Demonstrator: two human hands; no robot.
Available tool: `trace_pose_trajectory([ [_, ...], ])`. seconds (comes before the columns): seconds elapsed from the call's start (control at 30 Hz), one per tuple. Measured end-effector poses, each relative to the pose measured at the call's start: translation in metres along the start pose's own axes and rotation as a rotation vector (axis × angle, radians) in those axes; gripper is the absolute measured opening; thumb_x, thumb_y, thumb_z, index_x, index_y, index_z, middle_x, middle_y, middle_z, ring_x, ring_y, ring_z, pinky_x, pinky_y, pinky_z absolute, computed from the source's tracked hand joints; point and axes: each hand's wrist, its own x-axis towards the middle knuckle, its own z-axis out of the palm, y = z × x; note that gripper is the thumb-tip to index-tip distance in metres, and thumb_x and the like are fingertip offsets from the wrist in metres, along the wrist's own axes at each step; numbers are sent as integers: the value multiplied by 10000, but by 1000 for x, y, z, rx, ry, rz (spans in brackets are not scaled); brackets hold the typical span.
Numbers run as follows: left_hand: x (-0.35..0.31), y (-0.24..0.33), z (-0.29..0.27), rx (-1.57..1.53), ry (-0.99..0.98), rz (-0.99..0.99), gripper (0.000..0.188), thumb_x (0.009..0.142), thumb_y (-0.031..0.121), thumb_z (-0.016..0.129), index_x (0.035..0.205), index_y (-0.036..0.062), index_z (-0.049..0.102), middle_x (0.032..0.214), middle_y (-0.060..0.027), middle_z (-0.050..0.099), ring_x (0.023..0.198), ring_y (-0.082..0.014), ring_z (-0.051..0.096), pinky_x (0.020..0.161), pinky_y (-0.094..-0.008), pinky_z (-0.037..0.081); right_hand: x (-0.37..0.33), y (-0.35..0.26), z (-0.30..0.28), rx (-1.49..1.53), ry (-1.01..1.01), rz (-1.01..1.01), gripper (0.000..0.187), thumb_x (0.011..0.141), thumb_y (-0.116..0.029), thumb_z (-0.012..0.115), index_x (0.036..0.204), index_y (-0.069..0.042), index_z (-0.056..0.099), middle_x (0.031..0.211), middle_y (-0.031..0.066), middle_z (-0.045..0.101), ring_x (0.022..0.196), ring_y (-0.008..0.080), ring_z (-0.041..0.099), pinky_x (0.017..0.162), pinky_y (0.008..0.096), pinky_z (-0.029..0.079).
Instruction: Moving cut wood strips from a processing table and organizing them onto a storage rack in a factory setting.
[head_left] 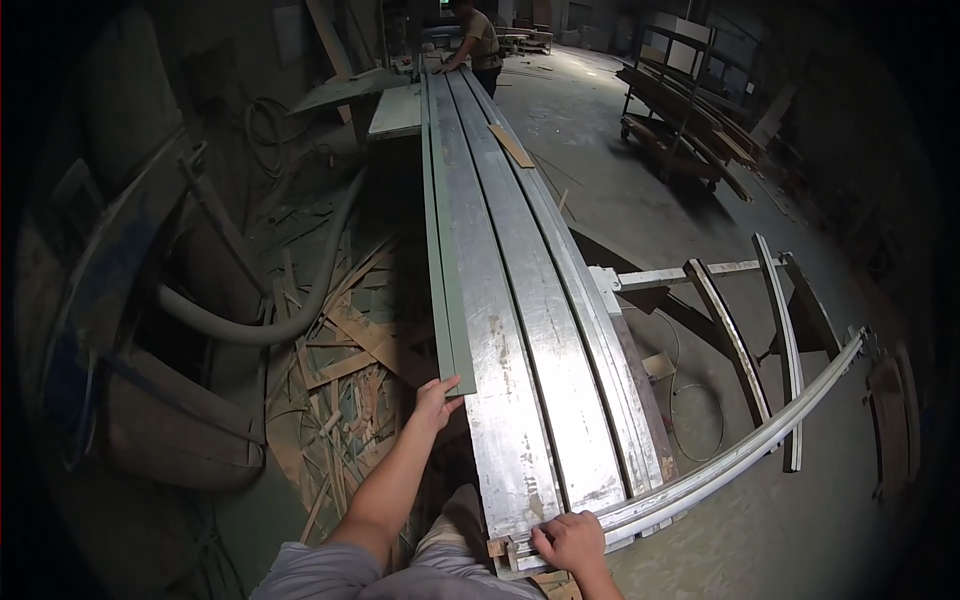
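Observation:
Two long, narrow green boards (pixel 449 300) lie side by side along the left edge of a silver sliding saw table (pixel 515 330). My left hand (pixel 436 400) pinches their near end, thumb on top and fingers underneath. At the table's near end, my right hand (pixel 572 541) is curled over the pale metal rail (pixel 690 492), close to the table's corner. Some of its fingers are hidden behind the rail. Far down the table, another person (pixel 477 45) leans in with a hand near the boards' far end.
A short tan wood strip (pixel 511 146) lies on the table's right side. Offcuts (pixel 355 345) litter the floor at left, beside a grey hose (pixel 270 328). A metal outrigger frame (pixel 735 335) extends to the right. Behind it stands a wheeled rack (pixel 672 125) loaded with boards.

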Motion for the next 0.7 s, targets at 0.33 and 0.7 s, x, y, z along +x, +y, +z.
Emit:
trace_pose_trajectory([
  [0.33,2,1,-1,-4,-10,-18,179,778,114,654,931,67,572,938,-28,593,858,-164,576,721,-318,505,7,-2,-6,-17,-7,-5,332,742,-326,581,494,-108,557,534,33,561,538,205,556,546,338,387],
  [0.7,-16,-8,-5,-47,-28,-57,135,795,136,655,846,50,565,823,-39,586,709,-147,566,659,-283,519,7,-4,-8,-14,17,-30,340,745,-328,577,492,-102,561,523,38,558,521,215,555,540,347,398],
])
